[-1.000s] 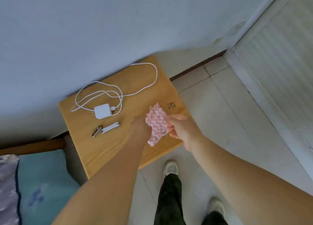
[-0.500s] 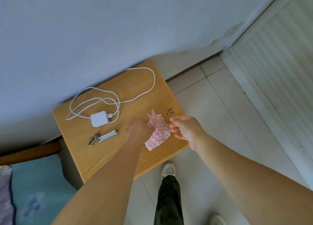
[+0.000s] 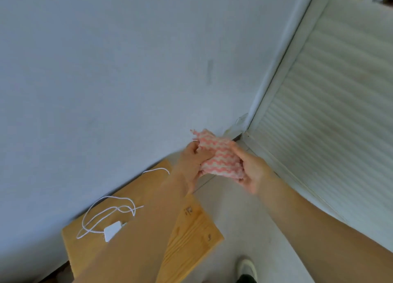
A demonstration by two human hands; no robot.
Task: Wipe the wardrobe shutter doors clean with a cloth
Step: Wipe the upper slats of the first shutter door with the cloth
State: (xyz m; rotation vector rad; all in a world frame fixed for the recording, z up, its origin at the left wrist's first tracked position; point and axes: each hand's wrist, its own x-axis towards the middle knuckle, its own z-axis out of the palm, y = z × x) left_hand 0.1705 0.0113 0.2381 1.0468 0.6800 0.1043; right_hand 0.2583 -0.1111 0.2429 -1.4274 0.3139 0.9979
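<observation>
A pink-and-white zigzag cloth (image 3: 219, 157) is held up in the air between both hands, above the floor near the room corner. My left hand (image 3: 191, 165) grips its left edge with curled fingers. My right hand (image 3: 252, 171) holds its right side, thumb over the top of the fabric. The white slatted wardrobe shutter door (image 3: 336, 104) fills the right side of the view, an arm's reach to the right of the cloth.
A wooden bedside table (image 3: 191, 236) stands at lower left against the pale wall (image 3: 117, 70), with a white charger (image 3: 112, 232) and its cable (image 3: 102, 214) on top. My shoe (image 3: 246, 266) shows on the tiled floor (image 3: 244, 219).
The cloth has been lifted off the wooden table and now hangs between both hands. My view has tilted up and turned toward the corner and shutter door.
</observation>
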